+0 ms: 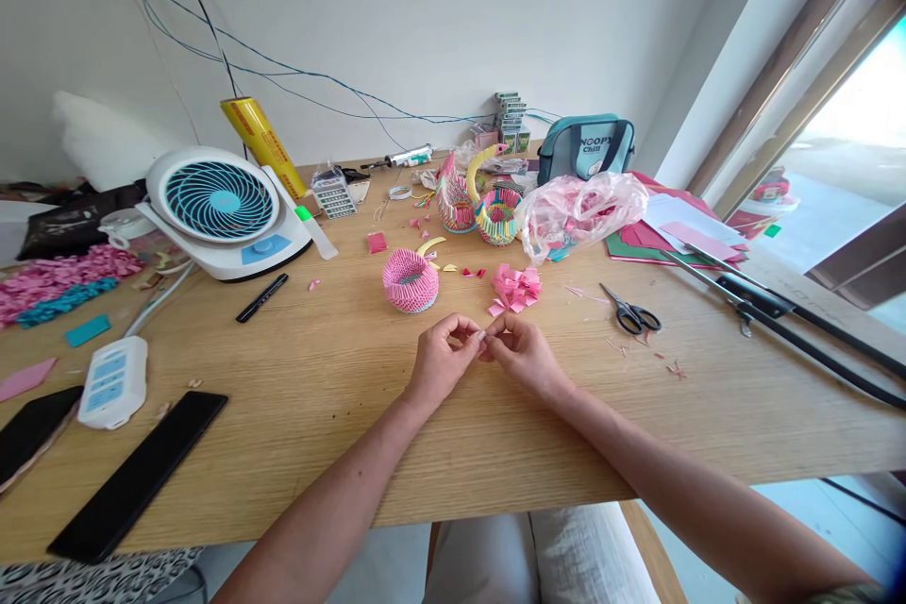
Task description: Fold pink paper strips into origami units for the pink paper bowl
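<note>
Paper slips (515, 289), pink, loosely heaped; left hand (444, 354), right hand (525, 354), pinching small piece (482, 346), mostly hidden

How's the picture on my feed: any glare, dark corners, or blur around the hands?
Head view: glare washes out the window at right, and the top-right corner goes dark; head view: the left hand and right hand look reasonably sharp, but anything between them is too small to make out.
</note>
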Tool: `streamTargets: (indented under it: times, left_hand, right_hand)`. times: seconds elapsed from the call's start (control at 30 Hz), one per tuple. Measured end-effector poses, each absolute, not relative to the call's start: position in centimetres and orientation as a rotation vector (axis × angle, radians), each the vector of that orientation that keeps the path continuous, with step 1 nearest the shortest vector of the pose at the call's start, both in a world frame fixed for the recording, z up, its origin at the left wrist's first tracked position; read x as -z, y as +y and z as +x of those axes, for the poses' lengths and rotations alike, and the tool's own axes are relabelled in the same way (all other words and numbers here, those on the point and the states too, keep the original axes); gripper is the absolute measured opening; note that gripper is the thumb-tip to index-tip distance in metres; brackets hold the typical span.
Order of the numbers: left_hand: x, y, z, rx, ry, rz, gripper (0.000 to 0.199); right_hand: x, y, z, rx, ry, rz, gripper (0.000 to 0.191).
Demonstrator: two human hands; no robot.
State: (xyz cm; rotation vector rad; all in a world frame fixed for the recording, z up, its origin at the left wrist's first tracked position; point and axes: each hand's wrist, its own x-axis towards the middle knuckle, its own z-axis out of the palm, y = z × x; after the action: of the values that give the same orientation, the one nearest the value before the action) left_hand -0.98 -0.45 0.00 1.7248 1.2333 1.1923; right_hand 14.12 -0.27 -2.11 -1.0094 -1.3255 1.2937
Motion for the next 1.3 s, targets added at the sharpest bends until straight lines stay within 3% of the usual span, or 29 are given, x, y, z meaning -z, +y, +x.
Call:
streamTargets:
  times: [0.63,1.13,1.3]
  left_hand:
    - [-0.3,-0.5,-1.0,-1.182,1.258,1.805,0.016]
    - [0.5,-0.6,-0.6,-1.189,1.382,1.861,0.011]
    - [0.7,-0.4,-0.8,-1.171,1.304,1.782,0.012]
  right_hand:
    - [2.1,0.2,14.2,-1.327,-1.334,-1.015,0.02]
    - [2.5,0.3,14.1,-1.311,-1.366,-1.033,0.011]
    - [2.1,0.3,14.2,-1.297,-1.362,-1.031,0.018]
